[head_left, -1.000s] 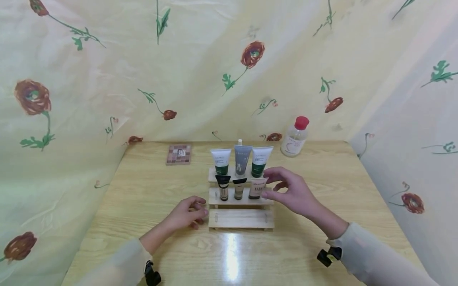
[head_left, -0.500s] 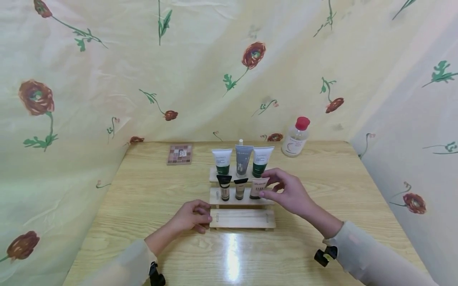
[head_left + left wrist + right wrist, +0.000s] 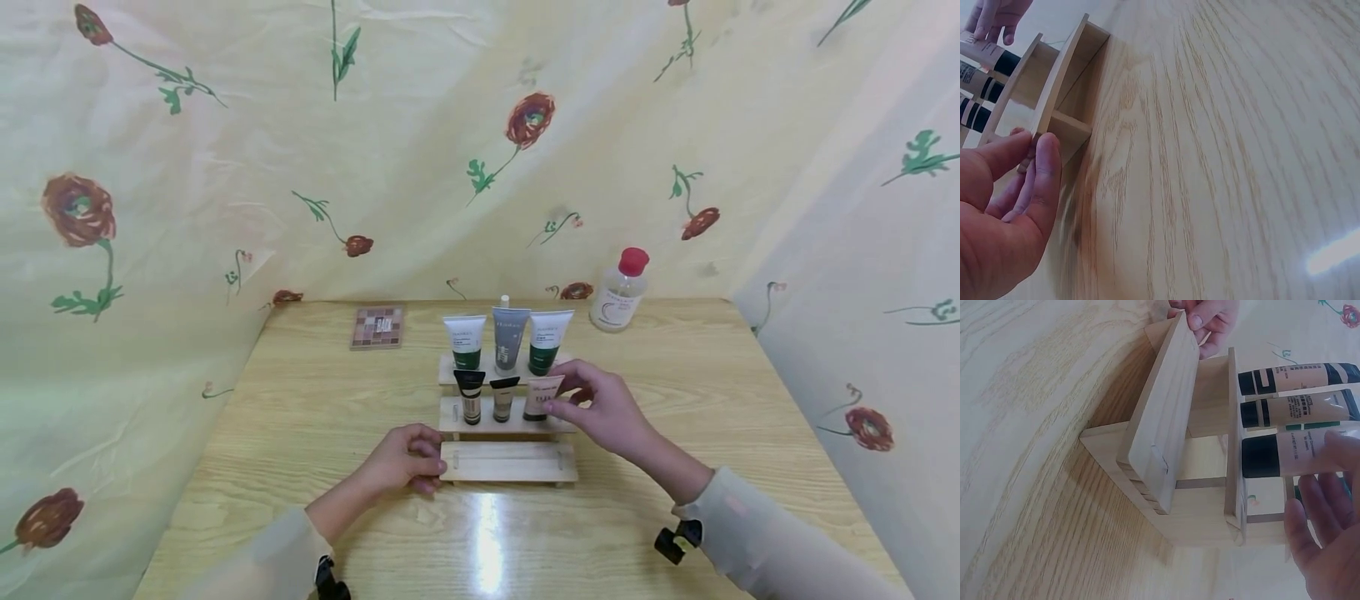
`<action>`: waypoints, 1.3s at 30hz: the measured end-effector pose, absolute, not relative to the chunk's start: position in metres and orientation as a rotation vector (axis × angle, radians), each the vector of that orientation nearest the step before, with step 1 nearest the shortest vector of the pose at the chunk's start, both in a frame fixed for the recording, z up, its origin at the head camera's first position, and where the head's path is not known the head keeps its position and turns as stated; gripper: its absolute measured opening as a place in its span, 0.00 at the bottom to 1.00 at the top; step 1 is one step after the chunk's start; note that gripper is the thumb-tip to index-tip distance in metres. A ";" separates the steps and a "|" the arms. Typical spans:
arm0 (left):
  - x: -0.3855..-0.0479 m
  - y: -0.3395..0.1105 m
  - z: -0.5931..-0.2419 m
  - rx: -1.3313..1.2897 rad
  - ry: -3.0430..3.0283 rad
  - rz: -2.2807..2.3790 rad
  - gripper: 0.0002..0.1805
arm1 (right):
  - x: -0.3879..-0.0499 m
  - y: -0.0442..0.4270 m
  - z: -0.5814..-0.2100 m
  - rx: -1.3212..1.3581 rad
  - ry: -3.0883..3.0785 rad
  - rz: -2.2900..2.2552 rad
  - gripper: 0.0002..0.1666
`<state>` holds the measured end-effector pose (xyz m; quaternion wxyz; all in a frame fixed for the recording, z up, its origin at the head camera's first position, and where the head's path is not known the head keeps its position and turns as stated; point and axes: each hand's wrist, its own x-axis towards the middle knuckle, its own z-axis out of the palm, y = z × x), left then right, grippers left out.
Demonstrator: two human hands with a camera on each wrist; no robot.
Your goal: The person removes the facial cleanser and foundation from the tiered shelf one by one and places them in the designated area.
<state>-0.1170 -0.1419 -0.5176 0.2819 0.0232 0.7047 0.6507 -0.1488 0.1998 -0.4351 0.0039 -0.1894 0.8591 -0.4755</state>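
Note:
A three-step wooden rack (image 3: 507,462) stands on the table, its lowest step bare. My left hand (image 3: 408,458) pinches the left end of that step between thumb and fingers, as the left wrist view (image 3: 1016,206) also shows. On the middle step, my right hand (image 3: 603,408) holds the pink tube (image 3: 540,396) by its side, thumb in front; the tube's dark cap (image 3: 1260,457) is at the step. Beside it stand two small black-topped tubes (image 3: 470,398), (image 3: 502,400). The top step bears two white-and-green tubes (image 3: 466,337), (image 3: 548,337) and a grey tube (image 3: 510,337).
A palette (image 3: 377,327) lies at the back left of the wooden table (image 3: 300,392). A clear bottle with a red cap (image 3: 617,304) stands at the back right. Behind the rack's top step, a small white tip (image 3: 505,301) shows. Flowered cloth hangs behind.
My left hand has moved right to the rack's lowest step and now grips its end. My right hand has shifted slightly left, its thumb further across the pink tube.

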 end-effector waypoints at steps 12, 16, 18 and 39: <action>-0.113 -0.138 -0.516 0.045 1.861 1.768 0.26 | -0.146 0.223 -0.411 -0.544 2.709 -1.624 0.17; -0.112 -0.137 -0.515 0.054 1.872 1.767 0.25 | -0.148 0.243 -0.406 -0.475 2.764 -1.628 0.16; -0.112 -0.137 -0.515 0.051 1.878 1.764 0.25 | -0.152 0.253 -0.407 -0.403 2.765 -1.629 0.16; -0.112 -0.136 -0.510 0.050 1.901 1.740 0.25 | -0.207 0.295 -0.493 -0.009 2.513 -1.457 0.23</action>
